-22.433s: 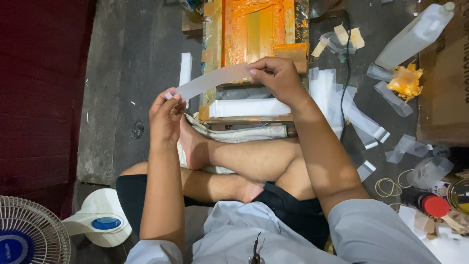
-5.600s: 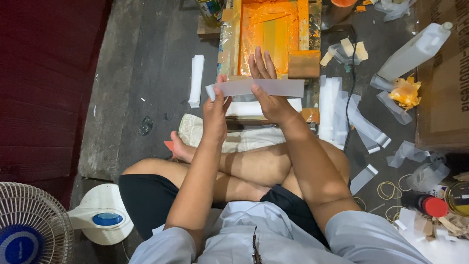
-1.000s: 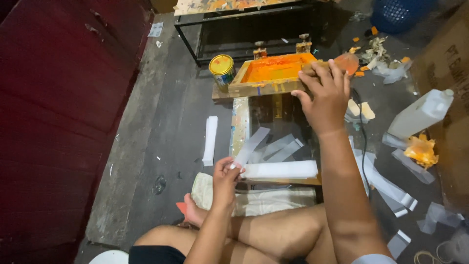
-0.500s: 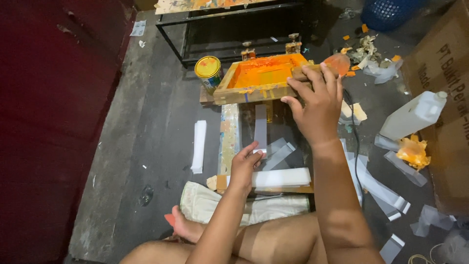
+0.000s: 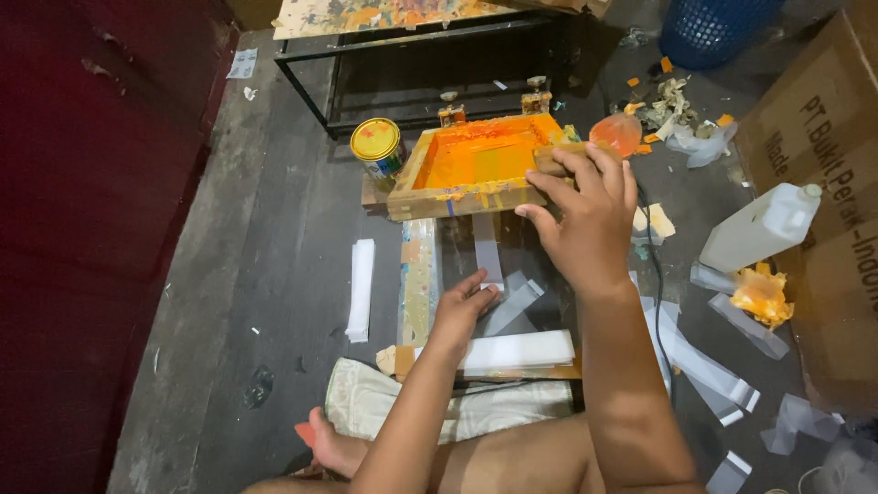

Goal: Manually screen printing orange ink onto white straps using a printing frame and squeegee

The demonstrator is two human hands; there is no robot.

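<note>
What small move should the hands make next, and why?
Probably slide the clear strip fully into place under the raised frame. The left hand touches the strip's near end with its fingertips, while the right hand holds the orange-inked frame by its near right corner, tilted up above the board.

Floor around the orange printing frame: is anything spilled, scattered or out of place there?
Yes. Clear plastic strips lie scattered right of the right hand, and crumpled scraps litter the floor behind the wooden frame. No wet spill shows.
</note>
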